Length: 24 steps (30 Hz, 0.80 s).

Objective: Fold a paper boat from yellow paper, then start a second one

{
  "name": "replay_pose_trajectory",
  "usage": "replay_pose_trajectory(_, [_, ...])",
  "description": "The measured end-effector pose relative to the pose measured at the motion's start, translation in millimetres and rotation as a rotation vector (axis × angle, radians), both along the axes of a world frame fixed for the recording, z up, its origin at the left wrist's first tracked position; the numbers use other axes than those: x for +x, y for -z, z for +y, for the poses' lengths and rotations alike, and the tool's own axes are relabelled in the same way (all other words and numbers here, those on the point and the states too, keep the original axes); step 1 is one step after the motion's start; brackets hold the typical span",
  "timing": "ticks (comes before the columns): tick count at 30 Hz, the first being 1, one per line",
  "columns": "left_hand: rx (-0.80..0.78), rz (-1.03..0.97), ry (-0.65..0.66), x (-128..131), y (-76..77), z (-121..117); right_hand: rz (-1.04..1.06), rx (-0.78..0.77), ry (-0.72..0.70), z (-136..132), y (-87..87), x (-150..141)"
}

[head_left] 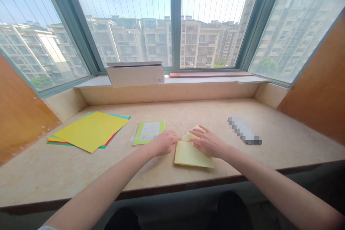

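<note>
A pale yellow sheet of paper (190, 154), partly folded, lies in front of me near the counter's front edge. Its far part rises to a pointed corner under my fingers. My left hand (167, 141) is closed at the paper's left edge, with the thumb and fingertips bunched against it. Across the upper right of the sheet rests my right hand (207, 141), its fingers spread and pressing on the paper. The right palm hides part of the folds.
Several coloured sheets, yellow on top (91, 129), lie at the left. A green packet (148, 132) in clear plastic sits beside my left hand. At the right is a pixelated grey object (244, 130). A white box (135, 74) stands on the window ledge.
</note>
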State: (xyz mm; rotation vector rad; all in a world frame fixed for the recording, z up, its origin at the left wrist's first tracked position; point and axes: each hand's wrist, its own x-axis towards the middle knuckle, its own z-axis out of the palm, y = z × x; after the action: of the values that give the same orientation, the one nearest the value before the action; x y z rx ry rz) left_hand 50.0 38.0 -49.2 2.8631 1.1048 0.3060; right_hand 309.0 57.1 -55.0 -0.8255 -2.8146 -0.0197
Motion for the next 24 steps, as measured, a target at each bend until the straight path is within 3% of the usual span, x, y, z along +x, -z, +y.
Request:
replay_pose_trajectory(3, [-0.013,-0.005,0.031,7.5,-3.4,-26.1,0.0,-0.008,0.055,6.2,0.8,6.0])
replay_pose_trajectory(7, [0.039,-0.023,0.05,18.7,-2.3,-47.0,-0.007,-0.077,0.009,12.3,3.8,13.5])
replay_pose_trajectory(16, [0.069,-0.026,-0.014,38.2,12.1,-0.6,0.058,-0.131,-0.035,0.8,0.8,25.0])
replay_pose_trajectory(21, [0.07,-0.018,0.041,33.2,13.3,6.9,0.08,-0.2,-0.153,-16.2,-2.8,51.8])
replay_pose_trajectory(24, [0.078,-0.023,0.063,32.8,14.0,8.3,0.037,-0.249,-0.153,-19.9,0.5,66.2])
